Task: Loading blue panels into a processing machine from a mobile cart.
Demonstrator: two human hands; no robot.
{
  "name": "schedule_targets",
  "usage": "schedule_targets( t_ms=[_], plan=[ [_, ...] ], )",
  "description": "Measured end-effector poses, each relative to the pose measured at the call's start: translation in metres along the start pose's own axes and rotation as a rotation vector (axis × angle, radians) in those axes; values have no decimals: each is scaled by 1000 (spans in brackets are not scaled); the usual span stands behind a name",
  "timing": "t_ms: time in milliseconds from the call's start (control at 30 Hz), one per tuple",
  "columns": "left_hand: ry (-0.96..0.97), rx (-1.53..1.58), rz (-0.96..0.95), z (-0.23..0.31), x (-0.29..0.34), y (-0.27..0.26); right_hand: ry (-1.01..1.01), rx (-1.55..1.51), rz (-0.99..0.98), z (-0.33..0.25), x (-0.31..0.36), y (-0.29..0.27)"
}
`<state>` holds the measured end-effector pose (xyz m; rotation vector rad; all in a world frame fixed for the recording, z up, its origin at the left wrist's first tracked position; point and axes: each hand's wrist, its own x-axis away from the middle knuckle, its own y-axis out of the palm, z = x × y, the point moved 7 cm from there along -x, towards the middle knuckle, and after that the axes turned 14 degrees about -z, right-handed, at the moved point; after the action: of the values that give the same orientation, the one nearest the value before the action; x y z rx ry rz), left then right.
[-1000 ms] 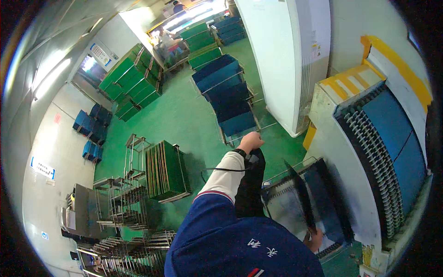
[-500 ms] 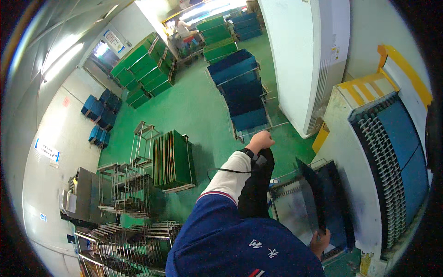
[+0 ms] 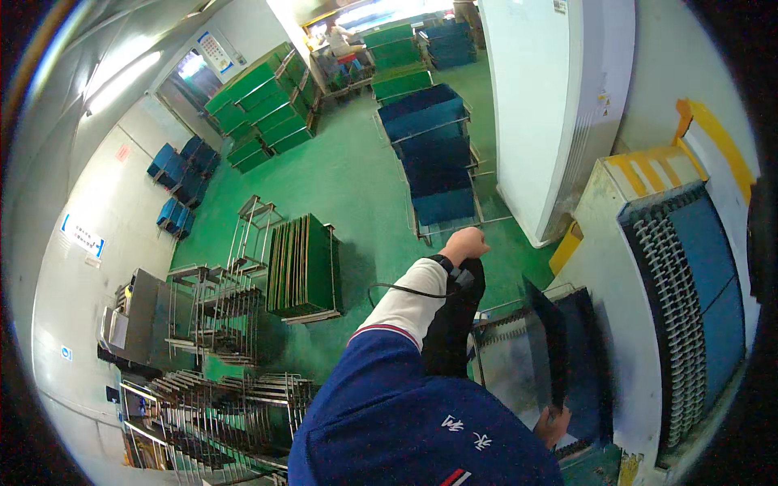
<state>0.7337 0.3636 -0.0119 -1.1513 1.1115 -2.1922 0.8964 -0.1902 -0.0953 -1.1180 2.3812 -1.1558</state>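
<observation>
My left hand (image 3: 467, 243) is curled into a fist over my black trouser leg, with nothing visible in it. A dark band with a thin cord is around that wrist. At the lower right, my right hand (image 3: 553, 427) grips the near lower edge of a thin dark board (image 3: 551, 340). That board stands on edge in a low rack (image 3: 502, 334) with toothed rails, and its far end leans left. Just right of it stands another dark blue board (image 3: 590, 356). My right fingers are partly hidden behind the board.
Right of the rack, a machine (image 3: 596, 235) carries blue boards (image 3: 707, 243) beside rows of rollers. A tall white cabinet (image 3: 535, 105) stands ahead. Carts with blue boards (image 3: 438, 206) and green boards (image 3: 304, 271) stand on the floor. Metal racks (image 3: 219, 312) are at left; a person (image 3: 336, 39) sits far off.
The view has shifted slightly, so the room's far objects sit a little farther right. Both hands keep nearly the same pose, the right still on the dark board.
</observation>
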Motion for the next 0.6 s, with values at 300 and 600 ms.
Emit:
schedule_targets(
  t_ms=[300, 600],
  plan=[
    [-50, 96, 50, -31, 20, -6, 58, 100, -40, 15, -6, 6],
    [-47, 76, 124, -23, 24, -5, -318, 98, 208, 36, -3, 3]
  ],
)
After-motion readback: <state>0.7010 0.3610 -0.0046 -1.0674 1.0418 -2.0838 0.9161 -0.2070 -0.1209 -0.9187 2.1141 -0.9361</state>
